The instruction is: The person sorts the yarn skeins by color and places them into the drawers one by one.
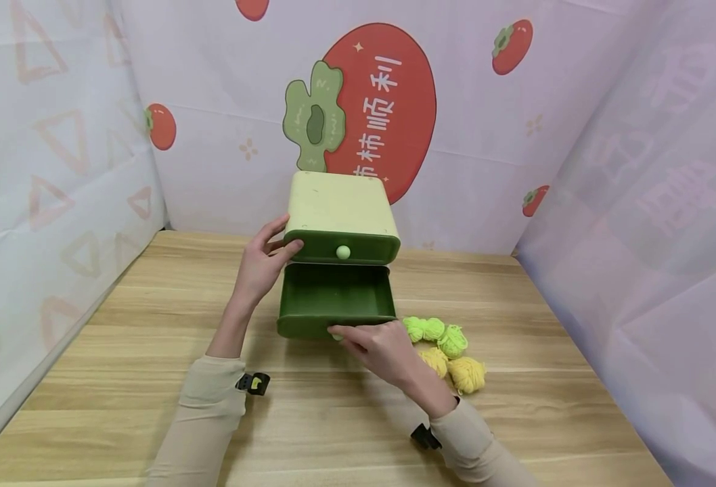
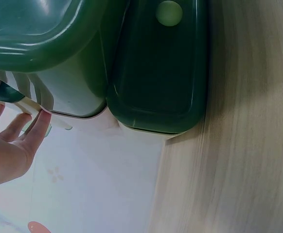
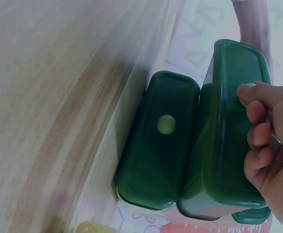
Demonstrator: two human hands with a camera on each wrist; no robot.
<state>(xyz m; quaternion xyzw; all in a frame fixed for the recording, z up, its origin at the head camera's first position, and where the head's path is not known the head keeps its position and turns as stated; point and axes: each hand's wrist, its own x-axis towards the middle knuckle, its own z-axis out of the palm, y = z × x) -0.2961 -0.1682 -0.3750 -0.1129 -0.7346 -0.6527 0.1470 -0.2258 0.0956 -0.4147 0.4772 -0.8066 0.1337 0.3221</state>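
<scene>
One woodgrain tabletop (image 1: 151, 379) underneath: left hand (image 1: 262, 265) spreads against cabinet (image 1: 342, 206), right hand (image 1: 385, 350) pinches drawer knob (image 1: 337, 337)! Beyond them, backdrop (image 1: 476, 135) reads "柿顺利".

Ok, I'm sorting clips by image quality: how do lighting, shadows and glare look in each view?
Head: bright, fairly even, with faint shadow on the tabletop below the open drawer; left wrist: dimmer, glossy highlights along the open drawer's edge, shadow beside the bottom drawer; right wrist: bluish, hazy, the backdrop pale and washed out.
</scene>
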